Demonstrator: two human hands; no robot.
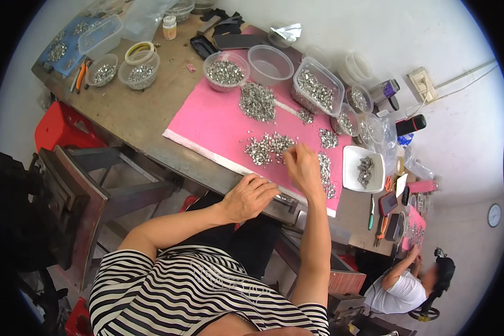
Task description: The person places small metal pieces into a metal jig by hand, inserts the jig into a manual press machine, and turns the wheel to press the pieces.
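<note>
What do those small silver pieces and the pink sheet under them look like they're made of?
Small pieces: likely metal, silvery and glinting; too small to tell plating. Pink sheet: matte, flat colour, with a pale edge showing thickness, perhaps foam or felt. The right hand is over the pieces; the left hand rests at the table edge.

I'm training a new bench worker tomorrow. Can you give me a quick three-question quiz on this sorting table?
1. True or false: the left hand rests at the table's near edge.
2. The right hand is over: A) the white tray B) the small metal parts on the pink mat C) the orange pliers
3. Fill in: the clear round bowl beside the full one looks ____.

Key: 1 true; 2 B; 3 empty
</note>
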